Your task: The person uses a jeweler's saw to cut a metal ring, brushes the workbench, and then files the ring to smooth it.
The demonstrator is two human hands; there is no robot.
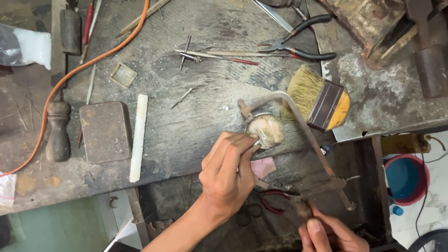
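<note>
My left hand (228, 169) pinches a small flat metal piece against a worn, rounded bench peg (268, 130) at the front edge of the workbench (191, 118). My right hand (326, 239) grips the wooden handle of a jeweller's saw (299, 136). The saw's metal frame arches up over the peg, its upper end by the left fingertips. The piece itself is mostly hidden by the fingers.
A paintbrush (320, 98) lies right of the peg, black-handled pliers (297, 43) behind it. A steel block (105, 131), white stick (138, 137), wooden-handled tool (57, 131) and orange cable (86, 65) sit left. Red-handled pliers (272, 201) lie below. A blue-and-red bucket (406, 178) stands on the floor.
</note>
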